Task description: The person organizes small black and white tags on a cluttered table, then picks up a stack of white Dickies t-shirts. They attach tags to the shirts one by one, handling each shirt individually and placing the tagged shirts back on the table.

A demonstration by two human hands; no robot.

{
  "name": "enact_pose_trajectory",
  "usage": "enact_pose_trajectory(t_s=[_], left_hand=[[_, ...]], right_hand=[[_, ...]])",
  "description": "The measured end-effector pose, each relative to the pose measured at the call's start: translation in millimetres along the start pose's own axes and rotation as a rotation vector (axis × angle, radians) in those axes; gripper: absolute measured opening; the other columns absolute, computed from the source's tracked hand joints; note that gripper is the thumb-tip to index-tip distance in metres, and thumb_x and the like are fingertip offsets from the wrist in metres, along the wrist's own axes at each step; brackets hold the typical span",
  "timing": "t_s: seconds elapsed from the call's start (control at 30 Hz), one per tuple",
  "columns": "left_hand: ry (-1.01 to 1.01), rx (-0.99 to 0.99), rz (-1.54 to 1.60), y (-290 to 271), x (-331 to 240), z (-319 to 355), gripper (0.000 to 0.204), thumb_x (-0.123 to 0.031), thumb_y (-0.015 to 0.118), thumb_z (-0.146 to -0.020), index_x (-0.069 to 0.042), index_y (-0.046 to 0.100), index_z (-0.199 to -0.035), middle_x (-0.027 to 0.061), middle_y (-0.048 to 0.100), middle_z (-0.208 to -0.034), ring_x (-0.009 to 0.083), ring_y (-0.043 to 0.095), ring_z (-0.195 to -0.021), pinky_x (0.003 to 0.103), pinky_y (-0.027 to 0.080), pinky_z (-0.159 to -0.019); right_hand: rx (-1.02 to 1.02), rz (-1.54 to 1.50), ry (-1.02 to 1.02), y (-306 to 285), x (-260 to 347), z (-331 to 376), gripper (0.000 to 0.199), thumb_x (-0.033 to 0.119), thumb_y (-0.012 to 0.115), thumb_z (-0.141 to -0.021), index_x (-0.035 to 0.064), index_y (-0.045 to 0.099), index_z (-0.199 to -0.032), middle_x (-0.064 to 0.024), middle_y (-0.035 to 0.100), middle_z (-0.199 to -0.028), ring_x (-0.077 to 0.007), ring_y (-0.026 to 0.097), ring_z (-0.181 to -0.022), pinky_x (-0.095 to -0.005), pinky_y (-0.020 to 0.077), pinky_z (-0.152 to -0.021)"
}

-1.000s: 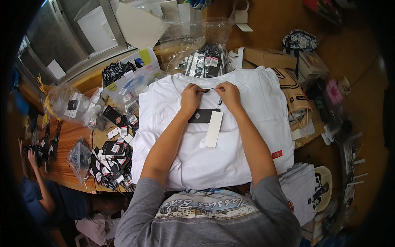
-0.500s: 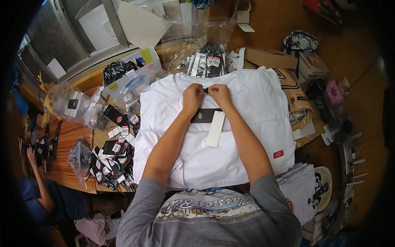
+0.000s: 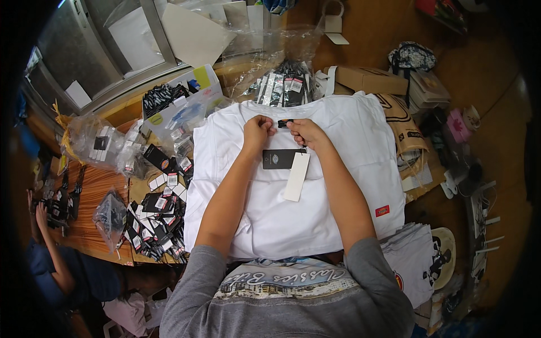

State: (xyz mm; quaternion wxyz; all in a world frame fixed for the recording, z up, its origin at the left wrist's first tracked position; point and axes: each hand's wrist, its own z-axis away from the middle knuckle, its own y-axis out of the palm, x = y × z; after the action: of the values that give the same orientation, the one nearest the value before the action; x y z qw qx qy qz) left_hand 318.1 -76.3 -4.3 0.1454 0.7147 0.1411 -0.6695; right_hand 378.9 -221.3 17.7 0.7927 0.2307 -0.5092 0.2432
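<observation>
A white T-shirt point(image 3: 236, 219) lies spread flat on a stack of white garments in front of me. At its collar is a small dark neck label point(image 3: 284, 123). My right hand point(image 3: 309, 134) pinches the right end of this label between thumb and finger. Just left of it, my left hand point(image 3: 258, 134) rests with its fingers curled together; whatever is between their tips is too small to make out. Below the hands, a black hang tag point(image 3: 278, 159) and a narrow white tag point(image 3: 297, 177) lie on the shirt, a dark cord running from them toward the right hand.
Left of the shirt sits a heap of black and white tags point(image 3: 155, 225), beside plastic bags point(image 3: 110, 214). Behind stand a box of black cords point(image 3: 163, 98) and a bag of tags point(image 3: 284, 84). A cardboard box point(image 3: 369, 80) is back right. At far left another person's hands point(image 3: 39, 214) handle tags.
My hands have drawn apart at the collar, the left going slightly left and the right slightly right. The neck label between them now shows more. The hang tags have barely shifted.
</observation>
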Motion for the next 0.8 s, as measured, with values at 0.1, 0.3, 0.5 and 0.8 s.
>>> enact_pose_trajectory(t_s=[0.1, 0.3, 0.5, 0.8], left_hand=[[-0.109, 0.085, -0.170, -5, -3, 0, 0.007, 0.000, 0.053, -0.076, 0.006, 0.057, -0.078, 0.0067, 0.057, -0.062, 0.0106, 0.054, -0.051, 0.019, 0.045, -0.047], [-0.070, 0.088, -0.011, -4, -4, 4, 0.006, 0.000, 0.057, -0.073, 0.006, 0.057, -0.075, 0.0077, 0.058, -0.063, 0.0111, 0.056, -0.053, 0.019, 0.046, -0.048], [0.101, -0.112, -0.505, 2, -4, 8, 0.011, -0.005, 0.063, -0.066, 0.002, 0.059, -0.073, 0.0056, 0.059, -0.061, 0.0091, 0.055, -0.053, 0.020, 0.043, -0.049], [0.143, -0.067, -0.471, 0, 4, 5, 0.012, -0.009, 0.063, -0.066, 0.002, 0.059, -0.067, 0.0047, 0.058, -0.057, 0.0072, 0.050, -0.049, 0.021, 0.040, -0.048]], right_hand=[[0.003, 0.079, -0.015, 2, 0, -1, 0.016, 0.017, 0.049, -0.082, 0.0041, 0.048, -0.072, 0.0032, 0.036, -0.053, -0.0047, 0.031, -0.039, -0.0199, 0.0223, -0.033], [-0.085, 0.182, -0.110, 13, 0, 2, 0.021, 0.018, 0.051, -0.081, 0.0036, 0.049, -0.067, 0.0030, 0.037, -0.052, -0.0050, 0.031, -0.037, -0.0204, 0.0224, -0.032], [-0.114, 0.190, -0.184, 15, -7, 1, 0.021, 0.018, 0.052, -0.080, 0.0025, 0.050, -0.066, 0.0023, 0.040, -0.050, -0.0047, 0.035, -0.038, -0.0200, 0.0256, -0.032], [-0.137, 0.175, -0.220, 18, -9, 6, 0.012, 0.010, 0.057, -0.075, -0.0012, 0.057, -0.073, 0.0020, 0.047, -0.054, -0.0043, 0.039, -0.043, -0.0178, 0.0314, -0.038]])
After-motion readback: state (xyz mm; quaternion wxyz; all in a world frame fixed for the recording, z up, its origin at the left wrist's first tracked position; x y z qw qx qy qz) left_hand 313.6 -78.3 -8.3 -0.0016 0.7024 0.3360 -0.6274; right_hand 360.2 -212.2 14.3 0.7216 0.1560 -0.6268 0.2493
